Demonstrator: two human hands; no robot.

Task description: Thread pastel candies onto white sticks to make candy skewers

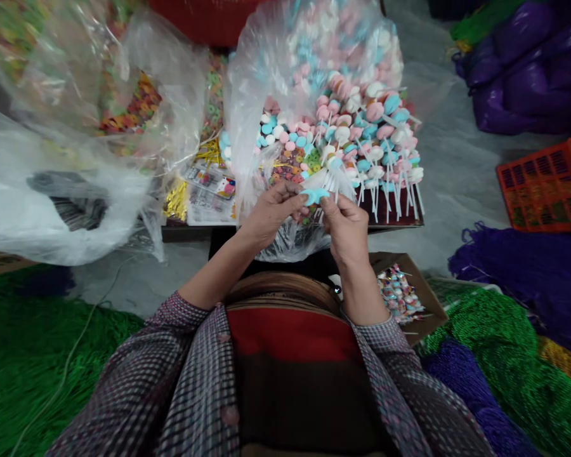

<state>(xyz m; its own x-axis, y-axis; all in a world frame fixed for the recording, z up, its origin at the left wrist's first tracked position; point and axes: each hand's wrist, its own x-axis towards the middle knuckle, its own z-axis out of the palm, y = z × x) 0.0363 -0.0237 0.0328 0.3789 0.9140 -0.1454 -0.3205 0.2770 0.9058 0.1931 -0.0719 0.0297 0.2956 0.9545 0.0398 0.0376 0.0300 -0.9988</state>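
Between my two hands is a small light-blue piece (pixel 316 195), roughly bow-shaped. My left hand (pixel 276 212) pinches its left end, and my right hand (pixel 346 222) pinches its right end. Both hands are over the front edge of the table. Just beyond them lie pink, white and blue round pieces (pixel 285 134) and small coloured rings (pixel 290 166) in a clear plastic bag (pixel 247 82). To the right, many pink, white and blue pieces on white sticks (pixel 374 136) are heaped, their sticks hanging toward the front edge.
Printed cards (pixel 209 203) and gold ties (pixel 176 198) lie left of my hands, near large plastic bags (pixel 76 235). A cardboard box (pixel 428 295) with wrapped sticks stands low right. An orange crate (pixel 542 187) and green and purple bundles (pixel 495 336) are farther right.
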